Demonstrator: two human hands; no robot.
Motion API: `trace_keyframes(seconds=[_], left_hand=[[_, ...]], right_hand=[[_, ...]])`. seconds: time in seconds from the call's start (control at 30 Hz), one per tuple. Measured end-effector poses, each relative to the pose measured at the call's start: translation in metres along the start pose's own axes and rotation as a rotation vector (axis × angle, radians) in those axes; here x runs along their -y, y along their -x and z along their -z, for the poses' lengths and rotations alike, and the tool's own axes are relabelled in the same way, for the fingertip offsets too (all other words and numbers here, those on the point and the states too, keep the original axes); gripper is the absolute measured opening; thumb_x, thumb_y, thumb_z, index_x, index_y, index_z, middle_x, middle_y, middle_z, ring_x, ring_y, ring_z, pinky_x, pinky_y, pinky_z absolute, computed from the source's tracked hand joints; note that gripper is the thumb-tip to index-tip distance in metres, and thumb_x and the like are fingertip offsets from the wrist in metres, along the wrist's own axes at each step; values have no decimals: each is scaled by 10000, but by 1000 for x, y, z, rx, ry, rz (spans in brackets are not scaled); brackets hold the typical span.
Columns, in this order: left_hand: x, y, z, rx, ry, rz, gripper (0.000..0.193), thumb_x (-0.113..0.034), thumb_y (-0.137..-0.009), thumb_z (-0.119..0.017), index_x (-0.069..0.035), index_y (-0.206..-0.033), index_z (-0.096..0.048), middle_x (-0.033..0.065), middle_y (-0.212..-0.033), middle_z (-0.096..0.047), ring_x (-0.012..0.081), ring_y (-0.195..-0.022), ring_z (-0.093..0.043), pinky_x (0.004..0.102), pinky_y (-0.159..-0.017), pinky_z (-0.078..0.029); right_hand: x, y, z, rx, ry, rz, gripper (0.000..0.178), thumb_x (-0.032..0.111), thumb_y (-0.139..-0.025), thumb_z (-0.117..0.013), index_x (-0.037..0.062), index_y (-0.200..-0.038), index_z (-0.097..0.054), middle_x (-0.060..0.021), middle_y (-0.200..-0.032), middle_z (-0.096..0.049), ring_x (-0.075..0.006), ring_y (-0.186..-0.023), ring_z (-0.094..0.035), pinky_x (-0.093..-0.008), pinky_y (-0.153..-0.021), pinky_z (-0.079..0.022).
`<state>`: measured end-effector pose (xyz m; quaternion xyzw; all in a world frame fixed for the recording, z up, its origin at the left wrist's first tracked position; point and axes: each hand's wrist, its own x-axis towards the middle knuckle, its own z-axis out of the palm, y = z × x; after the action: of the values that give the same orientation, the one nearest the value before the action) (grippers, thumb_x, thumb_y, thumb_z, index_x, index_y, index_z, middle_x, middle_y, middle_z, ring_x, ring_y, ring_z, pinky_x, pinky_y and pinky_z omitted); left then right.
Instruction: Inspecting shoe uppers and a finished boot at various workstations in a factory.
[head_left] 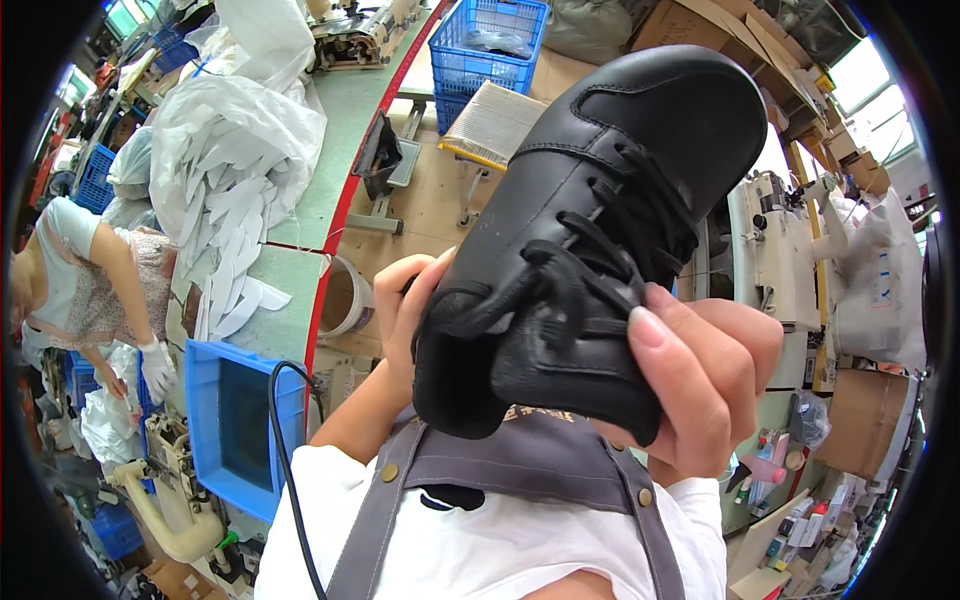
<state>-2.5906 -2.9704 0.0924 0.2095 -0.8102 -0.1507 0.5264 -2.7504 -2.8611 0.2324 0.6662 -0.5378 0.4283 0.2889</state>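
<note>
Close in front of me a black lace-up shoe (497,215) fills the middle of the head view, toe pointing up and to the right. Its dark ankle opening faces me, and the laces are tied in a bow. With the heel side against its fingers, my left hand (403,305) is closed on the shoe's left edge; part of that hand is hidden behind it. My right hand (705,375) pinches the collar and lace flap on the right, thumb on the outer face. The sole is out of sight.
On my left, a green bench (300,215) with a red edge carries a bag of white cut pieces (235,200) and a blue bin (205,430). A co-worker (105,265) is beyond it. Ahead stand a blue crate (490,60) and a white bucket (345,300); sewing machines (775,245) are at right.
</note>
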Motion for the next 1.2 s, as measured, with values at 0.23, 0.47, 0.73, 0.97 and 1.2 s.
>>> trace_keyframes(seconds=[0.23, 0.47, 0.73, 0.97, 1.2], left_hand=[[9, 9, -9, -16, 146, 28, 536, -133, -717, -720, 32, -1167, -479, 134, -1119, -451, 241, -1006, -482, 330, -863, -407], [-5, -5, -2, -12, 321, 132, 578, -162, -675, -758, 27, -1149, -486, 128, -1115, -452, 232, -1011, -486, 328, -866, -407], [-11, -10, -5, -93, 433, 272, 733, -219, -517, -849, 27, -1115, -501, 113, -1086, -461, 204, -1009, -504, 326, -852, -424], [-1, 10, -14, -61, 319, 366, 808, -228, -511, -855, 71, -1165, -488, 125, -1058, -481, 235, -962, -520, 322, -818, -450], [1, 0, 11, 40, 409, 438, 556, -204, -679, -761, 30, -1143, -561, 111, -993, -528, 195, -930, -522, 298, -812, -421]], right_hand=[[7, -18, -19, -95, 57, 178, 295, 345, -735, -691, 73, -839, -639, -76, -703, -590, -181, -538, -491, -245, -455, -368], [12, -30, -20, 115, 34, 125, 293, 141, -618, -748, 52, -885, -668, -60, -730, -593, -194, -583, -514, -263, -500, -404], [11, -23, -32, 95, -100, 156, 327, 148, -665, -704, 55, -972, -647, -84, -911, -594, -219, -762, -549, -298, -619, -458], [13, 10, -51, 454, -189, 128, 219, 176, -697, -675, 42, -859, -615, -64, -787, -601, -208, -755, -575, -352, -740, -467], [-28, 31, -62, 566, -969, -799, 358, 160, -699, -761, -8, -948, -567, -93, -852, -630, -193, -787, -606, -318, -727, -475]])
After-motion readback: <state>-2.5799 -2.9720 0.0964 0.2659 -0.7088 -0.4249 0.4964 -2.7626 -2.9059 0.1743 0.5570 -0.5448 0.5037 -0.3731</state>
